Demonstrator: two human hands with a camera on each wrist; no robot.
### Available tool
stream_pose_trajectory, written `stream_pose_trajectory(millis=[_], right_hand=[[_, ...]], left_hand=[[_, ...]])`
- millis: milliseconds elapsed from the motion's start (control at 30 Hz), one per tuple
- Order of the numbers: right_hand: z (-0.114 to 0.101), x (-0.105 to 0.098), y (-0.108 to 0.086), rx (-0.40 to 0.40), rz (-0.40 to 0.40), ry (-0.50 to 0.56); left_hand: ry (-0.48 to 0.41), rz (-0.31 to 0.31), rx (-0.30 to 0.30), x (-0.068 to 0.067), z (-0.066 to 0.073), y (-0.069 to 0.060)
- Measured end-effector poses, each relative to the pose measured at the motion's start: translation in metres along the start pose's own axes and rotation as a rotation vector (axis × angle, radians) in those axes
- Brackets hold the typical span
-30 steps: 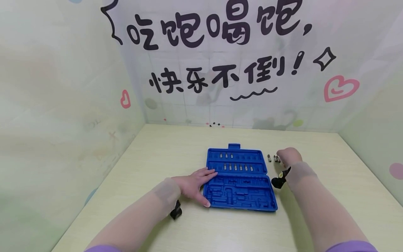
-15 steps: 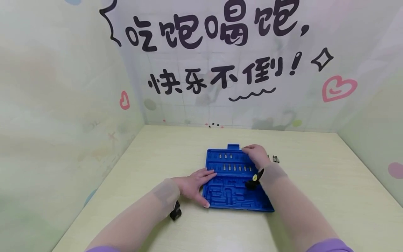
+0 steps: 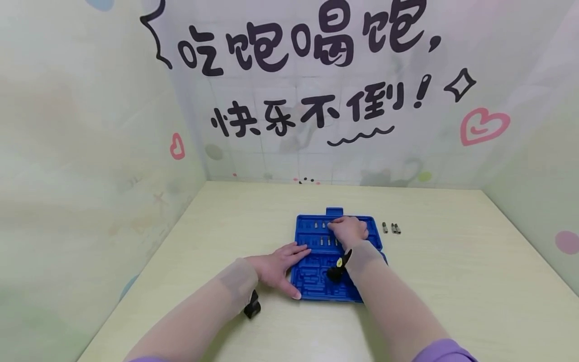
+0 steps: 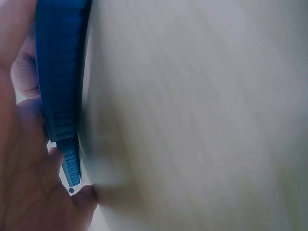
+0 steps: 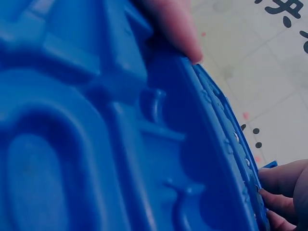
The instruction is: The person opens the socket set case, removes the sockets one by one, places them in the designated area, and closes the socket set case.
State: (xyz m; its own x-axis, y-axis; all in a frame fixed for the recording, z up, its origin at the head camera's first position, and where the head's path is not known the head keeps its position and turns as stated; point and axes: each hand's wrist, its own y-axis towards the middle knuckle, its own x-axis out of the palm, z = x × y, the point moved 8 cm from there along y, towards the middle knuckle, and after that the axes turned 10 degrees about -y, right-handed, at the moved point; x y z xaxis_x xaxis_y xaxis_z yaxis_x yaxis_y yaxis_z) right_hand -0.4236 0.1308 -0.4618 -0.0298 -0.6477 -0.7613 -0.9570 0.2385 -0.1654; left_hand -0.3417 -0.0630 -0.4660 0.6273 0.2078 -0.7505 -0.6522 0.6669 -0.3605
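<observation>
A blue plastic bit case (image 3: 312,289) lies unfolded on the table, with two rows of small screwdriver bits (image 3: 321,241) in its far half. My left hand (image 3: 276,266) rests against the case's left side, fingers straight over the edge and thumb at the near left corner. Over the far row, my right hand (image 3: 351,230) pinches with thumb and fingers just right of two seated bits. A tiny metallic glint shows at the right hand's (image 5: 286,185) fingertips in the right wrist view; the held bit is mostly hidden. Part of the lower row is covered by this hand.
Three loose screwdriver bits (image 3: 391,228) lie on the table right of the case. The light wooden table (image 3: 253,211) meets printed cloth walls (image 3: 280,161) at its back and sides. Each wrist carries a black camera (image 3: 252,305).
My right hand has moved left from the loose bits, across the case's far right corner, to the far row of slots. My left hand has stayed in place.
</observation>
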Motion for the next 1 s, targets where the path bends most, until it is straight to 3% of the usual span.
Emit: stream_pose_trajectory(millis=[400,667,900,1000], right_hand=[[0.001,0.002,0.001,0.132,-0.03,0.017],[0.005,-0.001,0.001,0.166,-0.039,0.022],[0.007,-0.001,0.006,0.165,-0.076,-0.059],[0.008,-0.002,0.006,0.164,-0.069,-0.032]], left_hand=[[-0.007,-0.002,-0.015,0.0,-0.002,0.0],[0.028,-0.002,0.003,0.002,-0.003,0.005],[0.02,0.0,-0.005,0.002,-0.003,0.004],[0.018,0.004,-0.005,0.001,-0.002,0.004]])
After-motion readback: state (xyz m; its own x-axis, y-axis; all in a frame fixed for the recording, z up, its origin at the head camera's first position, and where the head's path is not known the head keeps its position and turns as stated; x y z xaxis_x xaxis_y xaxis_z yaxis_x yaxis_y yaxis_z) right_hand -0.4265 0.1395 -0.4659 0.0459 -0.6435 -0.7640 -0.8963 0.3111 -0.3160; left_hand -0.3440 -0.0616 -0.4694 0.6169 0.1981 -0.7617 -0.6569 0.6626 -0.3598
